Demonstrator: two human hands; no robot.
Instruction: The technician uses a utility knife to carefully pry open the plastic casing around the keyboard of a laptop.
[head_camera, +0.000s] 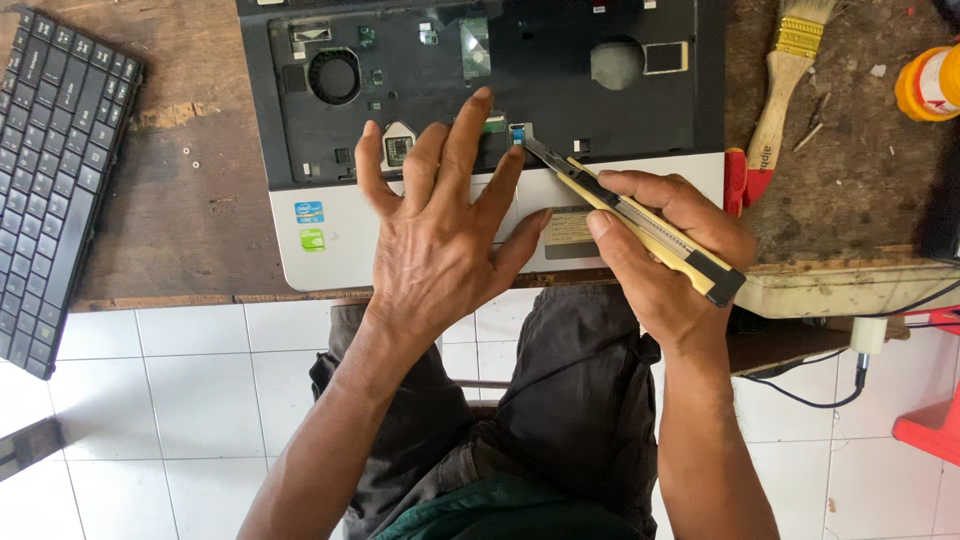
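Note:
A laptop base with its keyboard removed lies on a worn wooden table, its black inner frame and circuit parts exposed. My left hand rests flat on the silver palm rest, fingers spread, the middle fingertip by a small connector. My right hand grips a yellow and black utility knife. Its blade tip touches a small blue ribbon connector in the black frame.
The detached black keyboard lies at the table's left edge. A wooden paintbrush with a red-handled tool beside it lies to the right, near a yellow and orange bottle. White floor tiles and my dark trousers are below.

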